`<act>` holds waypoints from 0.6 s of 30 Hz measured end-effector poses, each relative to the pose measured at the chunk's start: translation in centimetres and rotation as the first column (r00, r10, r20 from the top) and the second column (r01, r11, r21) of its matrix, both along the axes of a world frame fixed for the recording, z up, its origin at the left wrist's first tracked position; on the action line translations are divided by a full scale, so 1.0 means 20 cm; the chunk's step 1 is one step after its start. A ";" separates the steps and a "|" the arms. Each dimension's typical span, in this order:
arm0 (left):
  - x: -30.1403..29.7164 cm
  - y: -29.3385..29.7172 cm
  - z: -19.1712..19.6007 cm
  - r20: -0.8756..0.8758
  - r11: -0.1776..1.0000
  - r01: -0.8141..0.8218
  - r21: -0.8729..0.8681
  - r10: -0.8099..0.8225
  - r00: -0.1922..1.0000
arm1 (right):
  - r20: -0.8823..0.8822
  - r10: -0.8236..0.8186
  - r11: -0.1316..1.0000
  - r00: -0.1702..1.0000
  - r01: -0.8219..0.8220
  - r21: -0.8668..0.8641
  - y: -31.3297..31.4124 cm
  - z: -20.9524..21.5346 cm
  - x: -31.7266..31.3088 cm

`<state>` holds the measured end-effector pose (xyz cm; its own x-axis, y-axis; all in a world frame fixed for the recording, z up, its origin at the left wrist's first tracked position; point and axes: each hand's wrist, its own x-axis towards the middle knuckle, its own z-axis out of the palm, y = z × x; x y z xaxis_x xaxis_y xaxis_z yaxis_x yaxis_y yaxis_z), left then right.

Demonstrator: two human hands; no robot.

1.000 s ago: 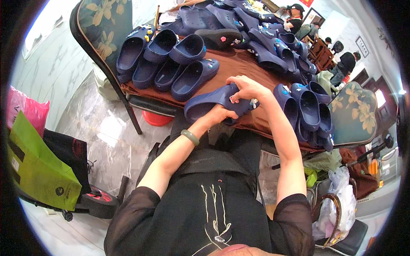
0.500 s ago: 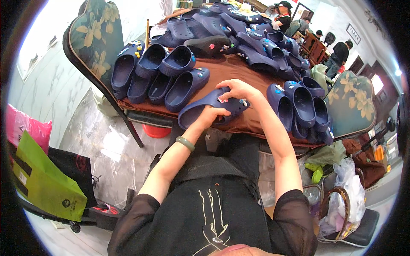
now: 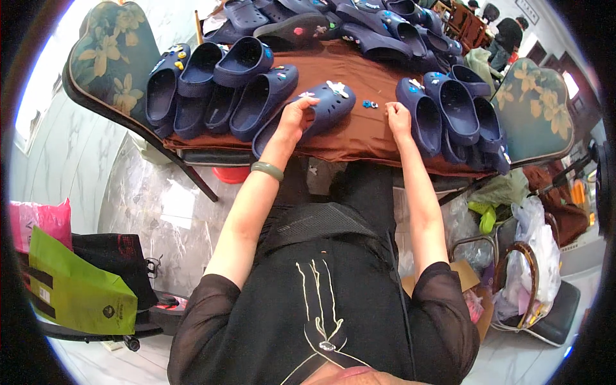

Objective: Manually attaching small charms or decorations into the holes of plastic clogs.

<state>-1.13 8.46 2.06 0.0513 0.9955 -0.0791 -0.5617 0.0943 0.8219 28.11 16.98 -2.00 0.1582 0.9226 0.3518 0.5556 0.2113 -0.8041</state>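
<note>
A navy clog (image 3: 330,112) with holes lies on the brown cloth at the near edge of the table, its toe pointing away to the right. White and pink charms sit on its upper. My left hand (image 3: 296,122) grips the clog by the side of its opening, fingers curled. Further right, my right hand (image 3: 399,120) is closed with thumb and forefinger together; anything in the pinch is too small to make out. Just left of it, small blue charms (image 3: 370,104) lie loose on the cloth.
Stacked navy clogs stand at the left (image 3: 247,106) and right (image 3: 452,112), with a heap of clogs (image 3: 398,32) behind. Flowered chair backs (image 3: 106,61) flank the brown cloth (image 3: 327,67). Bags lie on both sides below, including a green bag (image 3: 83,282). A person (image 3: 508,38) is in the background.
My right hand has left the clog and moved right, closing beside the loose charms. The clog has shifted slightly left and up in the picture, with a white charm now showing on its toe.
</note>
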 end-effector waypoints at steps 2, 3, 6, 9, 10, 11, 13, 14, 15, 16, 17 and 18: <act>-0.03 0.02 -0.02 -0.002 1.000 0.005 -0.006 -0.005 1.000 | 0.031 -0.047 0.991 0.998 0.043 0.125 -0.03 -0.03 -0.08; -0.03 0.03 -0.03 0.021 1.000 0.027 0.008 -0.027 0.999 | 0.024 -0.051 0.992 0.998 0.048 0.120 -0.03 -0.01 -0.09; -0.03 0.02 -0.03 0.049 0.999 0.023 0.043 -0.025 0.999 | 0.265 -0.027 0.987 0.964 -0.016 0.158 -0.05 0.04 -0.18; 0.02 -0.04 0.00 -0.005 0.998 -0.038 0.042 0.039 0.999 | 0.552 -0.079 0.972 0.830 -0.059 0.228 -0.08 0.04 -0.22; 0.03 -0.04 -0.01 -0.024 0.999 0.021 -0.035 -0.022 0.999 | 0.579 -0.108 0.968 0.808 -0.048 0.248 -0.06 -0.02 -0.16; 0.02 -0.04 -0.05 -0.007 0.999 -0.010 -0.033 0.009 1.000 | 0.582 -0.097 0.969 0.808 -0.057 0.239 -0.06 -0.03 -0.20; -0.10 -0.02 -0.14 0.086 0.999 0.031 -0.008 -0.030 0.996 | 0.562 -0.083 0.958 0.823 -0.089 0.273 -0.12 0.02 -0.32; -0.09 -0.05 -0.15 0.053 0.999 0.004 -0.032 -0.002 0.999 | 0.543 -0.102 0.952 0.834 -0.077 0.298 -0.17 0.02 -0.32; -0.06 -0.04 -0.13 0.072 1.000 0.016 -0.018 -0.014 0.997 | 0.494 -0.113 0.957 0.862 -0.039 0.287 -0.20 0.02 -0.32; -0.04 -0.03 -0.13 0.090 1.000 0.025 -0.010 -0.024 0.996 | 0.496 -0.116 0.958 0.861 -0.034 0.284 -0.19 0.05 -0.30; -0.04 -0.03 -0.13 0.059 1.000 0.016 -0.008 -0.016 0.998 | 0.525 -0.149 0.933 0.838 -0.056 0.355 -0.20 0.08 -0.29; -0.08 -0.02 -0.13 0.027 1.000 -0.010 -0.015 0.011 1.000 | 0.551 -0.164 0.905 0.818 -0.097 0.415 -0.21 0.08 -0.32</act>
<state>-2.72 8.09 -0.50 0.0430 0.9948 -0.0927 -0.5844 0.1003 0.8052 21.78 12.81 -0.42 -0.1597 0.6706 0.7244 0.8897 0.4157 -0.1888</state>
